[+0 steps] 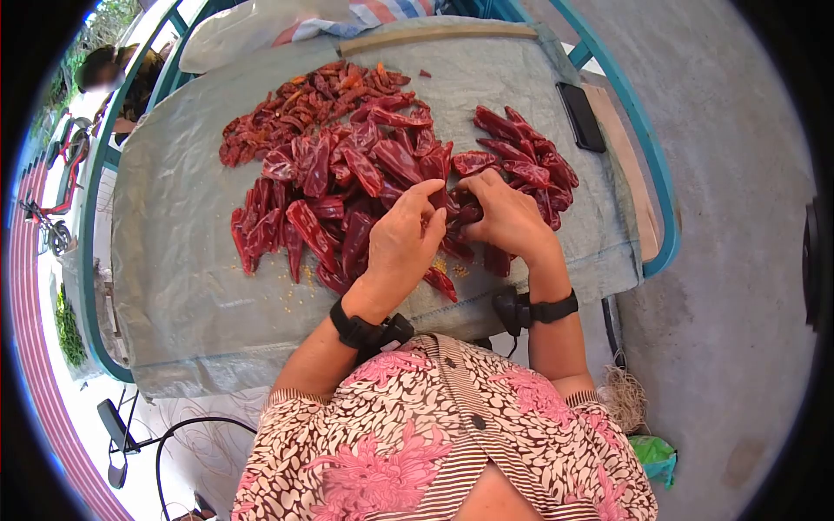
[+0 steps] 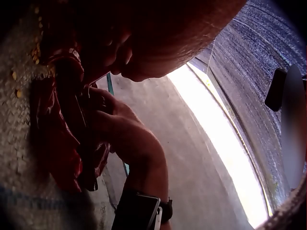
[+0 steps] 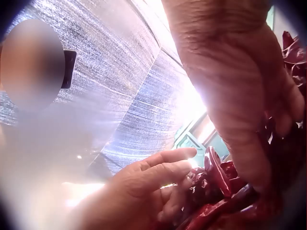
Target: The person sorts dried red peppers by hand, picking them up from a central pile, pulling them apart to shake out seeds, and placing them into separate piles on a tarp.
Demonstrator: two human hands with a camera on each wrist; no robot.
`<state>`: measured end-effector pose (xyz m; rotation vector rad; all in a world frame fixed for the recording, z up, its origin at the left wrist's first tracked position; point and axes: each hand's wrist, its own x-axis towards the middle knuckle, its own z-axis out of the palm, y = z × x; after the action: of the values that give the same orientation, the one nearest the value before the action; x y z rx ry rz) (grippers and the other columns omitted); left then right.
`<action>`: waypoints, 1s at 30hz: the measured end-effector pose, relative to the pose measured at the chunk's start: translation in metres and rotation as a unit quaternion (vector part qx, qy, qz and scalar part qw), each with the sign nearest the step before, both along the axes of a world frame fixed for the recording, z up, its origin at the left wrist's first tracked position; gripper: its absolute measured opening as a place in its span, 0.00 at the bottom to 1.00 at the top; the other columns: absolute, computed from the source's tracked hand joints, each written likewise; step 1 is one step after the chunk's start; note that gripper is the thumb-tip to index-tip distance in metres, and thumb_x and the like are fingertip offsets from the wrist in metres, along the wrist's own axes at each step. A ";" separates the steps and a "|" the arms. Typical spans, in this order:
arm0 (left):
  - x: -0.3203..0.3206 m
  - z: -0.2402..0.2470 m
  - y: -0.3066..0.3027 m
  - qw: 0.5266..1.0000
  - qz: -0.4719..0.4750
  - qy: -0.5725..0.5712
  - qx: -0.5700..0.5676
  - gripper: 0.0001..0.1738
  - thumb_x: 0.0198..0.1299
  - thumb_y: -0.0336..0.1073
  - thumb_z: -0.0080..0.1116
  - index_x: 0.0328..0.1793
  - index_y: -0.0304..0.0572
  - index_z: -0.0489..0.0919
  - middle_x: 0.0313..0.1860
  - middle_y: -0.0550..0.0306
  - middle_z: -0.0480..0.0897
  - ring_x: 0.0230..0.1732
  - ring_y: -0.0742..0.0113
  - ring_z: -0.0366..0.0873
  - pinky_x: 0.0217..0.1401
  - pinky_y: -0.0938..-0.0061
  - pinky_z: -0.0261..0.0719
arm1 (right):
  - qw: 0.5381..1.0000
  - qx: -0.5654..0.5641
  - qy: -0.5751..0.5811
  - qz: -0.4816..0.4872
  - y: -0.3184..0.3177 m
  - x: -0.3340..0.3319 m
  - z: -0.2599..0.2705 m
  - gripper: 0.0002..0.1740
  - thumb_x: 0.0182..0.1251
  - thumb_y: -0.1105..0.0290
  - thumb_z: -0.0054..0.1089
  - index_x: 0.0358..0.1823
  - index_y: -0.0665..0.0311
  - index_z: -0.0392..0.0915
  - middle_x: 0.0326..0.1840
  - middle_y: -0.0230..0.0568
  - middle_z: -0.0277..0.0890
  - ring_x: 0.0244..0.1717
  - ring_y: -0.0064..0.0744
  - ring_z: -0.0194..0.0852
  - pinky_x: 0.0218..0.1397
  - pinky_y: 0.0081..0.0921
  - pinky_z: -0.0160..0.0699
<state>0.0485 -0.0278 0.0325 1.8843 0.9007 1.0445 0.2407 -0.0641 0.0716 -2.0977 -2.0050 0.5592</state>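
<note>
A heap of dried red chili peppers (image 1: 321, 234) lies in front of both hands. My left hand (image 1: 401, 239) is at the heap's right side, index finger and thumb apart at a pepper (image 1: 440, 161); in the right wrist view its lower fingers curl beside the peppers (image 3: 218, 175). I cannot tell whether they grip one. My right hand (image 1: 508, 213) reaches down close beside it, thumb and fingers bent round a dark red pepper (image 1: 469, 213). From the left wrist, the right hand (image 2: 132, 129) shows bent over peppers (image 2: 57, 143), its fingertips in shadow.
Behind the heap lies a pile of smaller orange-red peppers (image 1: 326, 100); another pepper group (image 1: 530, 161) is at right. A phone (image 1: 580, 117) lies near the right edge of the cloth-covered table (image 1: 182, 286). Yellow seeds (image 1: 291, 300) are scattered in front. Teal rails (image 1: 643, 165) border the table.
</note>
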 end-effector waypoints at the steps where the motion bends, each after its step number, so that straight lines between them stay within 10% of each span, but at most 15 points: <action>1: 0.000 0.001 0.000 1.000 0.001 0.000 0.001 0.21 0.68 0.26 0.64 0.67 0.41 0.78 0.30 0.61 0.79 0.26 0.75 0.74 0.32 0.76 0.75 | 1.000 -0.007 0.003 -0.007 0.000 0.000 0.001 0.36 0.51 0.65 0.77 0.64 0.55 0.73 0.59 0.43 0.77 0.58 0.48 0.81 0.56 0.44 0.78; 17: -0.001 0.000 0.001 1.000 0.007 -0.012 -0.012 0.20 0.68 0.27 0.65 0.66 0.40 0.79 0.35 0.59 0.81 0.28 0.74 0.75 0.33 0.76 0.76 | 0.980 0.138 0.095 -0.104 -0.007 -0.001 0.001 0.31 0.53 0.65 0.76 0.60 0.55 0.79 0.57 0.37 0.79 0.55 0.43 0.83 0.58 0.36 0.80; 20: 0.000 0.002 0.001 1.000 0.000 -0.018 -0.002 0.21 0.68 0.33 0.67 0.66 0.41 0.78 0.42 0.54 0.82 0.29 0.62 0.79 0.35 0.69 0.80 | 0.957 0.230 0.149 -0.090 -0.009 -0.002 0.008 0.30 0.53 0.68 0.76 0.61 0.57 0.79 0.55 0.39 0.79 0.56 0.41 0.82 0.60 0.34 0.80; 30: -0.002 0.011 -0.004 0.970 -0.103 -0.130 -0.179 0.23 0.80 0.40 0.54 0.74 0.38 0.72 0.47 0.59 0.82 0.39 0.76 0.78 0.43 0.79 0.79 | 0.920 0.260 0.294 0.014 -0.012 -0.026 0.010 0.28 0.58 0.77 0.72 0.62 0.64 0.78 0.58 0.43 0.77 0.60 0.39 0.78 0.64 0.32 0.77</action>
<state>0.0464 -0.0317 0.0440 1.4651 0.6725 0.9063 0.2147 -0.0759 0.0815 -1.3784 -1.6029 0.5074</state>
